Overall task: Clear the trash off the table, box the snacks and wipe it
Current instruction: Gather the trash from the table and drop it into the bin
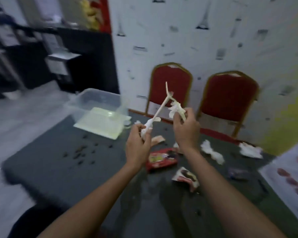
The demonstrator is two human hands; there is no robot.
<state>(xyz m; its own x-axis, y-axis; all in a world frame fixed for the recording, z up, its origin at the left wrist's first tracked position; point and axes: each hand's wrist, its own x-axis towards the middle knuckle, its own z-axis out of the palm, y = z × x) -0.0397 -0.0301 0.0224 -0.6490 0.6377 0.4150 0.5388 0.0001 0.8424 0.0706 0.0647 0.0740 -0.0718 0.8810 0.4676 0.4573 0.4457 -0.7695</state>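
Observation:
Both hands are raised over the dark grey table [55, 169]. My left hand [138, 145] grips a white stick with crumpled tissue at its base [157, 114]. My right hand [186, 129] grips another white stick and a wad of tissue [175, 107]; the two sticks cross above the hands. On the table below lie a red snack packet [162, 159], a torn wrapper [186, 178], a dark wrapper [237, 172], crumpled tissues [212, 152] [250, 150], and several dark crumbs [79, 152]. A clear plastic box [96, 103] stands on its pale lid [100, 126] at the table's far left.
Two red chairs with gold frames [170, 86] [230, 100] stand behind the table against a patterned wall. A white sheet with red shapes [289, 182] covers the table's right edge. Dark furniture fills the far left. The view is blurred.

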